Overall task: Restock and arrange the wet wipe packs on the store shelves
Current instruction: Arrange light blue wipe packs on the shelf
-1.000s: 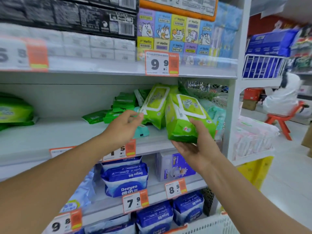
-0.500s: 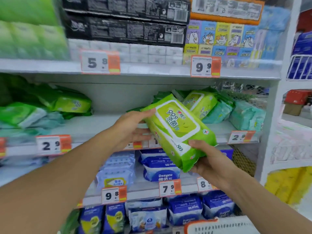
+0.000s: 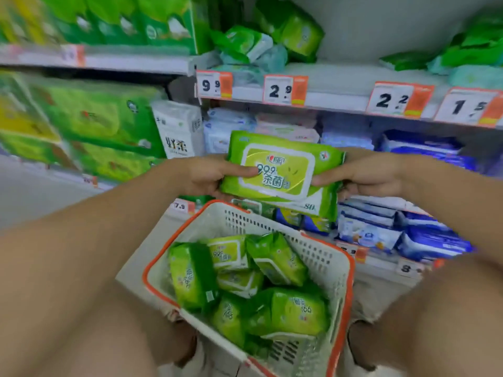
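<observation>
Several green wet wipe packs (image 3: 245, 284) lying jumbled in the white basket (image 3: 324, 257) with the orange rim, low at 6 o'clock, nearest the camera. Just above it, holding one more wet wipe pack (image 3: 283, 172) label-up at centre frame, between both hands: left hand (image 3: 209, 175) gripping the short edge at 9 o'clock of the pack, thumb curled over the printed face; right hand (image 3: 364, 175) pinching the opposite edge at 3 o'clock. Judging the step as carrying this pack to its shelf slot, so keeping it level, grip on the edges rather than squeezing the soft middle, label facing outward. Further off, at 12 o'clock, seeing the upper shelf (image 3: 340, 77) with loose green packs (image 3: 266, 42) heaped untidily behind the price tags (image 3: 283, 89); probably aiming there, squaring the pack against its neighbours and lining it up behind the matching tag. Reading which tag belongs to this pack: cannot tell, too blurred.
</observation>
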Demonstrator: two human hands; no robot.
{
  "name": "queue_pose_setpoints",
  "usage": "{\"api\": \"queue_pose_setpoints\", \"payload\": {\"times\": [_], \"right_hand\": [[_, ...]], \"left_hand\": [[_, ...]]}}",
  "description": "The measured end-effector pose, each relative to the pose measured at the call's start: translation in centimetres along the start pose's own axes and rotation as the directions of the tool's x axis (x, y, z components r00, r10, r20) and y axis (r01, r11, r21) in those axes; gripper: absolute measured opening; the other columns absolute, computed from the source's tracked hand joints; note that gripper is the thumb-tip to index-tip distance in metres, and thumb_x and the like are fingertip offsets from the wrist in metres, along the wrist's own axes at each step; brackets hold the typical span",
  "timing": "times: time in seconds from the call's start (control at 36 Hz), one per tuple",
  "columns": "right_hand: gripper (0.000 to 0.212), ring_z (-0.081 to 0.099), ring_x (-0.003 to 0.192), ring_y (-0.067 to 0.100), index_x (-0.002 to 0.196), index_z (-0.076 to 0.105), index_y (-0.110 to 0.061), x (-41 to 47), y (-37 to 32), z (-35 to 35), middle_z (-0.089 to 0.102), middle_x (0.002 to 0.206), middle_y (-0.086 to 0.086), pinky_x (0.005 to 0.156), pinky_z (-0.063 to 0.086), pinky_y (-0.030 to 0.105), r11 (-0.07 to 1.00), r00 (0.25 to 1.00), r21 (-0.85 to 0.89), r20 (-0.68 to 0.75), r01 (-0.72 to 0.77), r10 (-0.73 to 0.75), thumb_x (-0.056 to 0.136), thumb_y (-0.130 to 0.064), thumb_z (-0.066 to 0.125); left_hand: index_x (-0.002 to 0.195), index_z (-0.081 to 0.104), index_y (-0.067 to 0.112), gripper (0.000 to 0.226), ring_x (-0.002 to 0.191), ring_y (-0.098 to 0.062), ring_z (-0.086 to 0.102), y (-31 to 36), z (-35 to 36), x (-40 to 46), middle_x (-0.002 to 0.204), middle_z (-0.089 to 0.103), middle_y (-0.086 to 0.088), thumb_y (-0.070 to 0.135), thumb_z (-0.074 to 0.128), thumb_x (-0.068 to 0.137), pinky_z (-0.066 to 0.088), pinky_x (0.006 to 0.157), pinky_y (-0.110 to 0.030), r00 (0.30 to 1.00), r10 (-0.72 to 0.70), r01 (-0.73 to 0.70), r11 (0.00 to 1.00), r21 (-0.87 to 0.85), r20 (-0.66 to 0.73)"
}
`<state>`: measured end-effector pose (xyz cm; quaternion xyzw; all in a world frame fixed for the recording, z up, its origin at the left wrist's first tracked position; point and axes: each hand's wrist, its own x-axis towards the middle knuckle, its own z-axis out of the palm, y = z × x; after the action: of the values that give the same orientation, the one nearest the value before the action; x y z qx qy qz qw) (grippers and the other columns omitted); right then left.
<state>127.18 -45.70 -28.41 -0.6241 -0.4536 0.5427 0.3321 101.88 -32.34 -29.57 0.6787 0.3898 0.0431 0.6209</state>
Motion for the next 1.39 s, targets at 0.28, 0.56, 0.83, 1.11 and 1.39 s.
{"api": "queue_pose_setpoints", "payload": {"times": [0.28,0.56,0.83,1.11,1.39], "right_hand": [[0.069,0.069,0.109,0.032,0.145,0.046,-0.014,5.2,2.8,5.9,0.057,0.140,0.005,0.099,0.053,0.047,0.976,0.977,-0.135,0.106,-0.171,0.186,0.083,-0.016,0.077],[0.018,0.060,0.064,0.022,0.101,0.062,-0.008,1.9,-2.6,-0.6,0.062,0.078,0.011,0.055,0.052,0.028,0.980,0.826,-0.052,-0.531,0.192,-0.190,0.087,-0.001,0.070],[0.052,0.054,0.099,0.020,0.119,0.057,-0.006,-9.2,-2.2,-20.7,0.060,0.111,0.010,0.090,0.041,0.029,0.915,-0.043,-0.360,-0.932,0.182,-0.359,0.074,-0.019,0.081],[0.088,0.059,0.113,0.028,0.130,0.053,-0.001,-9.2,-0.5,-33.3,0.057,0.130,0.011,0.083,0.045,0.036,0.888,0.206,0.259,-0.960,0.380,0.192,0.062,-0.043,0.089],[0.063,0.074,0.073,0.031,0.108,0.063,-0.012,-3.5,2.1,-39.3,0.074,0.097,0.015,0.053,0.059,0.047,0.771,0.417,0.403,-0.887,0.494,0.196,0.054,-0.021,0.093]], "left_hand": [[0.113,0.065,0.018,0.061,0.097,-0.022,0.069,-4.3,-3.5,-1.8,0.111,0.070,-0.003,0.065,0.072,0.074,0.061,0.078,-0.037,0.960,-0.184,0.268,0.818,0.509,-0.209],[0.108,0.070,0.018,0.030,0.094,-0.019,0.063,10.7,6.3,4.7,0.096,0.067,0.001,0.042,0.065,0.091,0.042,0.076,-0.023,0.859,0.464,-0.199,0.692,0.694,-0.216],[0.136,0.055,0.019,0.045,0.125,-0.024,0.053,23.3,16.0,12.8,0.139,0.057,-0.005,0.041,0.056,0.097,0.038,0.097,-0.024,0.653,0.749,-0.394,0.461,0.795,-0.111],[0.139,0.054,0.021,0.065,0.129,-0.031,0.048,27.9,22.1,20.6,0.146,0.049,-0.013,0.057,0.014,0.102,0.038,0.108,-0.035,0.932,0.348,-0.159,0.145,0.977,0.100],[0.144,0.044,0.045,0.069,0.131,-0.025,0.047,28.4,21.5,22.8,0.151,0.045,0.000,0.073,0.006,0.093,0.038,0.107,-0.038,0.961,0.248,-0.152,0.097,0.984,0.124]]}}
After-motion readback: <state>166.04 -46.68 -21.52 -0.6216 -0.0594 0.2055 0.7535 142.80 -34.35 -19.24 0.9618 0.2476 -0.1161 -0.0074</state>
